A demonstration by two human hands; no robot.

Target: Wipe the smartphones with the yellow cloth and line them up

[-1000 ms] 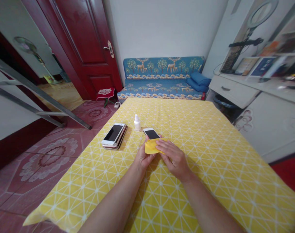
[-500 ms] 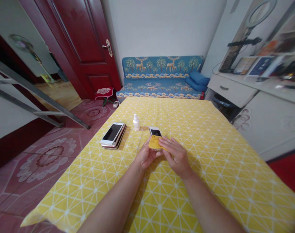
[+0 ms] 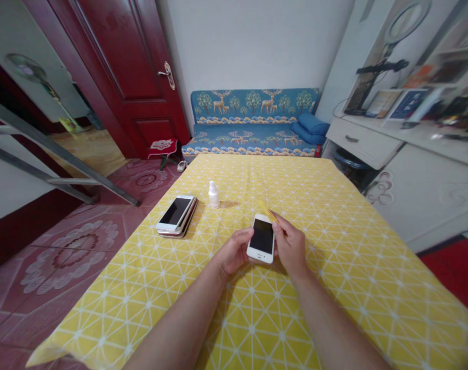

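Holding a white phone above the near middle of the desk, the left hand is gripping it along its left edge, the thumb resting at the rim and the other fingers curling beneath. The phone is lying face up in that grip, its dark screen facing the wearer and its round button end pointing toward the body. The right hand is pinching a yellow cloth between thumb and fingers beside the phone's upper right corner; the cloth is sticking out in a thin fold past the far end of the phone. Whether the right hand is also supporting the phone's right edge is not something the view is showing clearly. Farther off and to the left, a small white bottle is standing upright. Left of it, near the edge of the desk, a stack of phones is lying flat, a white one facing up on top. A yellow tablecloth with white lines is covering the desk. Beyond its far edge, a blue sofa patterned with deer and trees is standing against the wall, a red door is rising to its left, and a white cabinet is filling the right side.
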